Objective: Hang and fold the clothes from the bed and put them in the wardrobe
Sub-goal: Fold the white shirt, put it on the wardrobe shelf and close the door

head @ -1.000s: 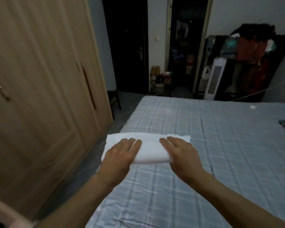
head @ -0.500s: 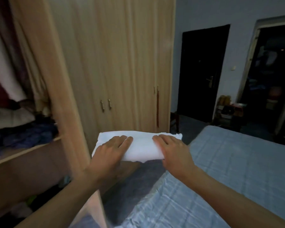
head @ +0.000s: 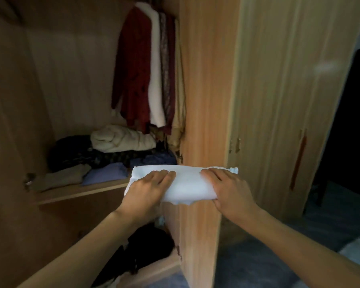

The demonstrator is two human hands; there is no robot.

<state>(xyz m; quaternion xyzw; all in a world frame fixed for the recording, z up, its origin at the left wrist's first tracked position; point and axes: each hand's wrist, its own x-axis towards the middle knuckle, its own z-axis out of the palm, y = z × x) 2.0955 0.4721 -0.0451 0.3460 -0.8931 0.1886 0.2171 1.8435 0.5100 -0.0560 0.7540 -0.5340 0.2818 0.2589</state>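
Note:
A folded white garment [head: 186, 185] is held in the air in front of the open wooden wardrobe [head: 206, 100]. My left hand [head: 148, 189] grips its left end, fingers on top and thumb hidden beneath. My right hand [head: 229, 189] grips its right end the same way. The garment hangs level with the wardrobe shelf [head: 79, 191], partly before the wardrobe's upright panel. Only a corner of the bed [head: 357, 248] shows at the lower right.
Folded clothes [head: 104, 154] lie piled on the shelf, and red and white garments [head: 148, 67] hang from above. Dark clothes [head: 148, 244] fill the compartment below. Shut wardrobe doors [head: 279, 100] stand to the right, with a dark doorway [head: 351, 132] beyond.
I have turned left from the bed to the open wardrobe. Both hands carried the folded white garment along, and it now sits at shelf height.

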